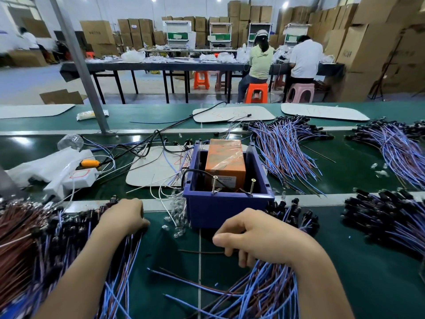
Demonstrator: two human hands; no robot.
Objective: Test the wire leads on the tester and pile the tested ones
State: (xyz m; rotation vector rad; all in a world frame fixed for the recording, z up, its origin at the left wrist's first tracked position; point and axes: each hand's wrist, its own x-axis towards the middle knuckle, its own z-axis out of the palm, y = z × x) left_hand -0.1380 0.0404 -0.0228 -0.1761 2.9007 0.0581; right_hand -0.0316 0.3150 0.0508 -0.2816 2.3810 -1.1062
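The fingers of the right hand point(259, 236) are curled, thumb to forefinger, around a thin brown wire lead point(200, 251), which is stretched leftward over the near edge of the bench point(170, 254). A loose heap of blue and brown leads point(264, 293) is spread under that wrist. The fingers of the left hand point(124, 215) are bent down onto the black ends of the left pile point(46, 245); whether one is pinched cannot be told. Just beyond the hands, the orange tester point(226, 164) is set inside a blue bin point(225, 210), with two screws point(215, 184) at its near side.
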